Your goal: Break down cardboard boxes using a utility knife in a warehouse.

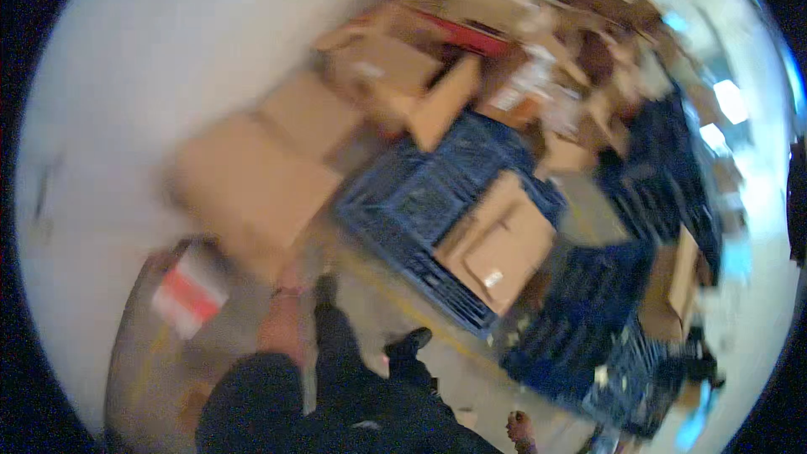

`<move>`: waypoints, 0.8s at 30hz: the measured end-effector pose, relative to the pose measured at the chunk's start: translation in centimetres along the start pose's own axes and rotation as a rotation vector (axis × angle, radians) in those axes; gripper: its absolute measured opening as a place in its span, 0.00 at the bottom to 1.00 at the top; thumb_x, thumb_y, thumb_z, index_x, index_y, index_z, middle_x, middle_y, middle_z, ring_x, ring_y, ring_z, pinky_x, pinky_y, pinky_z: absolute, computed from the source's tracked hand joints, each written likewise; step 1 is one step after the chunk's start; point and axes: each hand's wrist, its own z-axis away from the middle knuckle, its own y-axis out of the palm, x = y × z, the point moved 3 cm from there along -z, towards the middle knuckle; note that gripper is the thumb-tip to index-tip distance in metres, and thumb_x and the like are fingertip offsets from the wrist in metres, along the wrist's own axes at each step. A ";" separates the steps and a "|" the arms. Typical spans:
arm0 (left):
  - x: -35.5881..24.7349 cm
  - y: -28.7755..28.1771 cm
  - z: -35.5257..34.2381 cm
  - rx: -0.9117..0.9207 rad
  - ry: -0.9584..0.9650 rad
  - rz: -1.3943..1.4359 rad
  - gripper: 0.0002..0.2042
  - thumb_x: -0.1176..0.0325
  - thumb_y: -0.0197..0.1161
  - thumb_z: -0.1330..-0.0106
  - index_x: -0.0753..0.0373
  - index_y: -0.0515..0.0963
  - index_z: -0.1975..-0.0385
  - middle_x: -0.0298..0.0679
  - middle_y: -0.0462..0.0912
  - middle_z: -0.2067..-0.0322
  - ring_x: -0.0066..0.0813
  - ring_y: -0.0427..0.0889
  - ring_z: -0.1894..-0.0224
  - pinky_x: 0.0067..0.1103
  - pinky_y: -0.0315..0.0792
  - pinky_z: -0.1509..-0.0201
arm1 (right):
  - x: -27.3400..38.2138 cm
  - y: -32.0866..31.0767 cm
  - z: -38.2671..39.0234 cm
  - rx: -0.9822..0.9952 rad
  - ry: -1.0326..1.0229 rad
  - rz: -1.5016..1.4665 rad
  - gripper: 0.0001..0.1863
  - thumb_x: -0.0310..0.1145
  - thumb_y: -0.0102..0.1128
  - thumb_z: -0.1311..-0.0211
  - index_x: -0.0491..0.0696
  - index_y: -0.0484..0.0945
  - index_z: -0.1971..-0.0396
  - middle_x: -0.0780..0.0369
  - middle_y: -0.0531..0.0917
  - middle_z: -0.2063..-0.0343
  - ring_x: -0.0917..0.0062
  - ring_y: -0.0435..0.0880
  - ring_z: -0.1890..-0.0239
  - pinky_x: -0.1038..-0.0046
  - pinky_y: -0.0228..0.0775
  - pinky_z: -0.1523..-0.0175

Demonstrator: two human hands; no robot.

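The whole picture is smeared by motion. My left arm reaches forward, and my left hand (288, 276) is at the lower edge of a large brown cardboard box (252, 189). The fingers seem closed on that edge, though blur hides their detail. The box is tilted, with one broad panel toward me. Low on the right, apart from the box, my right hand (519, 427) hangs by my side. Its fingers are curled in, and nothing shows in them.
Dark blue plastic pallets (412, 202) lie ahead, one bearing a flattened cardboard box (496, 244). Behind them rises a heap of cardboard (580, 59). A red-and-white item (189, 298) is at left. A yellow line (395, 303) crosses the floor near my feet.
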 end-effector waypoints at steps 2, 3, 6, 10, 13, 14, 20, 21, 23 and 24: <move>-6.1 -5.1 -2.6 0.048 0.188 -0.083 0.29 0.62 0.61 0.39 0.57 0.65 0.36 0.37 0.73 0.45 0.36 0.76 0.57 0.34 0.75 0.56 | -1.3 3.7 0.8 0.124 -0.023 0.303 0.19 0.46 0.54 0.33 0.42 0.75 0.62 0.61 0.81 0.73 0.76 0.77 0.76 0.67 0.72 0.67; -10.5 -6.2 -4.4 0.076 0.304 -0.130 0.29 0.62 0.61 0.39 0.57 0.65 0.37 0.38 0.74 0.46 0.36 0.77 0.57 0.34 0.75 0.56 | -3.5 6.3 3.0 0.332 -0.062 0.642 0.20 0.48 0.54 0.34 0.42 0.75 0.60 0.60 0.82 0.72 0.74 0.79 0.74 0.65 0.72 0.65; -24.0 -6.2 -3.9 0.176 0.660 -0.247 0.28 0.61 0.61 0.39 0.58 0.66 0.38 0.39 0.74 0.47 0.37 0.77 0.57 0.34 0.75 0.55 | -0.4 9.7 6.9 0.245 -0.168 0.636 0.19 0.46 0.54 0.38 0.46 0.80 0.58 0.52 0.84 0.62 0.56 0.83 0.61 0.57 0.73 0.57; -32.2 -11.8 0.0 0.173 0.937 -0.330 0.27 0.61 0.62 0.39 0.58 0.67 0.39 0.40 0.75 0.48 0.38 0.77 0.57 0.35 0.75 0.54 | 8.1 11.5 11.7 0.058 -0.066 0.455 0.22 0.45 0.52 0.35 0.43 0.75 0.50 0.50 0.83 0.60 0.59 0.83 0.59 0.59 0.73 0.54; -35.8 -20.7 2.6 0.072 1.054 -0.346 0.26 0.60 0.62 0.39 0.59 0.68 0.40 0.42 0.76 0.49 0.38 0.78 0.56 0.35 0.74 0.54 | 6.1 13.1 12.5 0.024 0.037 0.324 0.24 0.48 0.50 0.32 0.44 0.74 0.48 0.50 0.81 0.55 0.55 0.80 0.52 0.58 0.70 0.47; -36.8 -23.8 3.7 0.032 1.081 -0.350 0.26 0.60 0.62 0.39 0.59 0.68 0.41 0.42 0.76 0.50 0.39 0.78 0.56 0.36 0.74 0.54 | 6.8 13.6 12.8 -0.004 0.024 0.289 0.24 0.48 0.50 0.32 0.44 0.74 0.48 0.50 0.81 0.55 0.55 0.80 0.52 0.58 0.70 0.47; -39.5 -38.6 12.8 -0.176 1.185 -0.471 0.25 0.59 0.62 0.39 0.60 0.70 0.43 0.44 0.77 0.52 0.40 0.78 0.56 0.36 0.74 0.53 | 5.0 19.4 12.0 -0.061 -0.089 0.184 0.24 0.47 0.49 0.32 0.45 0.73 0.46 0.50 0.80 0.53 0.56 0.79 0.50 0.58 0.69 0.46; -38.9 -40.7 14.3 -0.207 1.182 -0.488 0.25 0.59 0.62 0.39 0.60 0.70 0.43 0.45 0.78 0.52 0.40 0.78 0.56 0.36 0.74 0.53 | 5.1 19.6 12.4 -0.070 -0.095 0.151 0.24 0.47 0.50 0.33 0.45 0.73 0.46 0.50 0.81 0.54 0.55 0.79 0.51 0.58 0.70 0.46; -38.3 -43.8 17.4 -0.268 1.180 -0.510 0.24 0.59 0.62 0.39 0.61 0.70 0.44 0.45 0.78 0.53 0.41 0.79 0.56 0.37 0.74 0.52 | 4.4 19.6 12.7 -0.091 -0.103 0.093 0.24 0.46 0.51 0.34 0.44 0.73 0.46 0.49 0.81 0.56 0.54 0.80 0.53 0.57 0.70 0.47; -38.4 -45.0 19.1 -0.299 1.187 -0.509 0.24 0.59 0.62 0.39 0.61 0.71 0.44 0.46 0.78 0.53 0.41 0.79 0.56 0.37 0.74 0.52 | 2.2 21.0 11.9 -0.119 -0.091 0.050 0.25 0.46 0.52 0.35 0.43 0.73 0.47 0.49 0.81 0.55 0.55 0.79 0.52 0.58 0.71 0.46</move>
